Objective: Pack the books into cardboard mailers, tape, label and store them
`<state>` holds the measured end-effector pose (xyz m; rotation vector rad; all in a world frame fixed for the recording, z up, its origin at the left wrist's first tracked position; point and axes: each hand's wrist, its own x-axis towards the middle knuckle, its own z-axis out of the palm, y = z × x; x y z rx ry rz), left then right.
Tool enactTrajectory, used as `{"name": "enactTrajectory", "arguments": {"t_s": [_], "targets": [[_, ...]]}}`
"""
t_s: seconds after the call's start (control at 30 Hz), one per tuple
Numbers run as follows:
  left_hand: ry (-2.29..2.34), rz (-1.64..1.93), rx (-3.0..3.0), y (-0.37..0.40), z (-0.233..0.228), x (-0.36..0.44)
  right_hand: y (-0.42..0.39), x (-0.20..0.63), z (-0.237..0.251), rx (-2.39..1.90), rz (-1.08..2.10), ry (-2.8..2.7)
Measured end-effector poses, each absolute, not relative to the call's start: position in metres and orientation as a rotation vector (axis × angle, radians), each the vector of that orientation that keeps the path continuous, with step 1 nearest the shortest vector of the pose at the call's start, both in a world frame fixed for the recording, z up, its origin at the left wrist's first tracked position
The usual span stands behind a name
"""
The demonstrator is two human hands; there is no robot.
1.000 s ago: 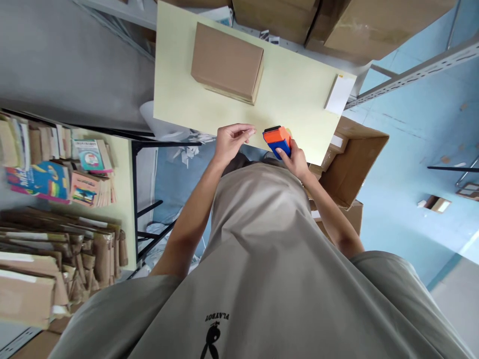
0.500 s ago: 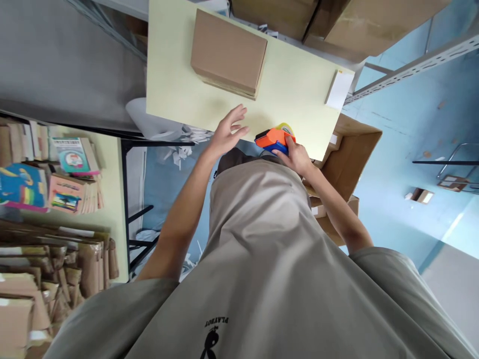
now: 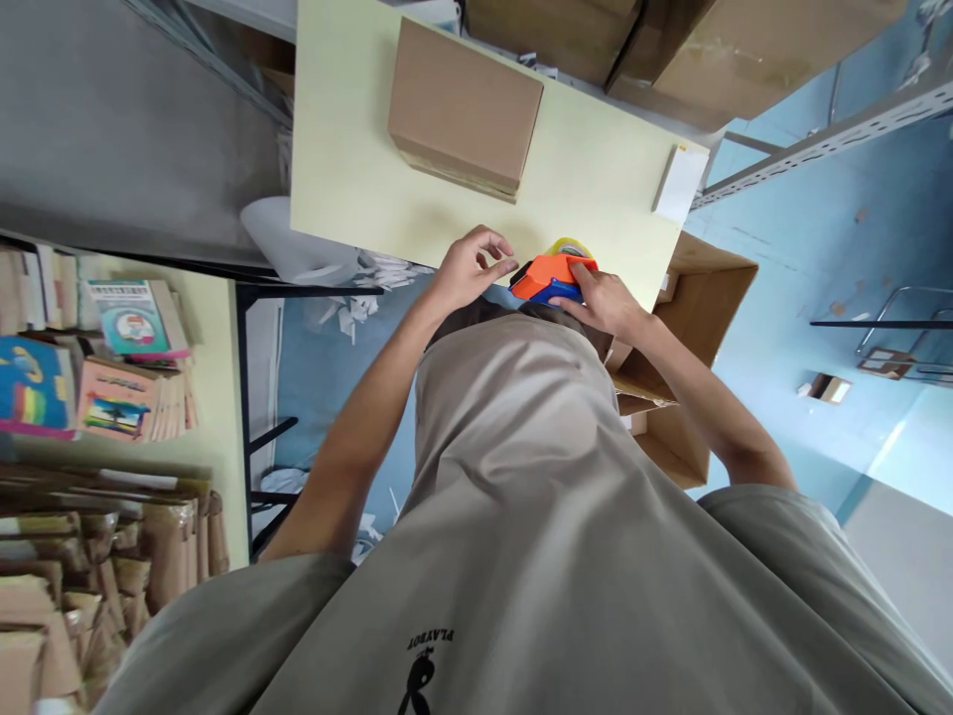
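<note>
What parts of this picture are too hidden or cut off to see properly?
- Head view: the tape dispenser is partly covered by the right hand.
- The tape roll is mostly hidden behind the dispenser.
- Inside of the open carton: blocked by the table and right arm.
- Book covers: print too small.

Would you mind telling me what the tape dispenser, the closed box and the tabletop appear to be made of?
Tape dispenser: looks like moulded plastic, smooth orange and blue parts, gripped by the right hand.
Closed box: brown cardboard, matte, with folded edges.
Tabletop: pale yellow, flat and even; probably laminated board, though that is uncertain.
</note>
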<state>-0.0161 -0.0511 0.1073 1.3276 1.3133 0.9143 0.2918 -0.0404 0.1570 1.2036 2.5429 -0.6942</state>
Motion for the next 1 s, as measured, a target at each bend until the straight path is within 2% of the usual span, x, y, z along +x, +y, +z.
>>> {"name": "enactTrajectory", "arguments": {"t_s": [0.37,0.6,0.77,1.0], "targets": [[1.377,0.964,1.309,-0.052,0.081,-0.026,-0.016,0.265,0.154,1.116,-0.690,2.486],[1.542,1.065,1.279,-0.037,0.051,-0.020,-0.003,0.281,0.163,1.268,-0.622,2.275],[1.643,1.210,1.057,-0.002,0.012,-0.020,0.022,0.307,0.137,1.476,-0.491,2.170],[1.736,1.306,0.760,0.027,-0.020,-0.007,0.047,0.295,0.093,1.553,-0.453,2.215]]}}
